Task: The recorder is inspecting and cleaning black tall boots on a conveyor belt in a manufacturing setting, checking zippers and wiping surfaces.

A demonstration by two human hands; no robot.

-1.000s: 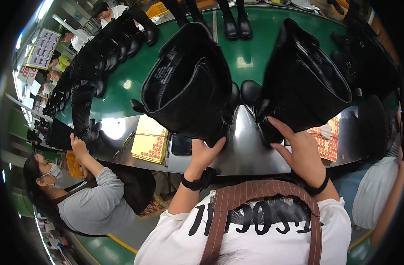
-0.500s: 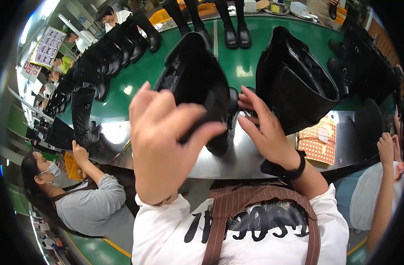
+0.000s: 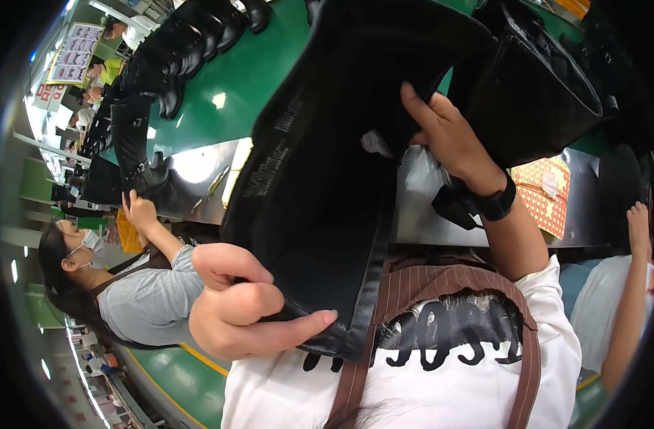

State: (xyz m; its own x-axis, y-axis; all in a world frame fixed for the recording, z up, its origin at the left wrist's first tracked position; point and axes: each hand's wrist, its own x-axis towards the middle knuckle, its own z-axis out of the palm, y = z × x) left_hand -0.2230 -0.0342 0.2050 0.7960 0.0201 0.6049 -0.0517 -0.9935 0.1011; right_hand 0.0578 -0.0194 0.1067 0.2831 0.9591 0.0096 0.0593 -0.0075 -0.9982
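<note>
A tall black boot (image 3: 309, 207) is held up close in front of me, its wide shaft opening tilted toward me. At the near lower rim, my left hand (image 3: 234, 307) is closed on the shaft edge, fingers curled over it. My right hand (image 3: 456, 139) grips the boot's right side, with the thumb over the edge of the opening. Deep inside the shaft shows a small pale crumpled piece (image 3: 376, 143), like paper. The boot's foot is hidden behind the shaft. Another black boot (image 3: 545, 89) stands just beyond my right hand.
The green-topped table (image 3: 212, 136) has a metal front edge (image 3: 420, 222). Rows of black boots (image 3: 173, 53) line its far left side. A patterned red-and-yellow packet (image 3: 545, 189) lies on the right. A masked co-worker (image 3: 152, 300) is close at left; another person's arm (image 3: 631, 307) is at right.
The boot has come up and toward me, its opening now tipped my way. My left hand has moved down onto its near rim; my right hand has shifted up and right to its side.
</note>
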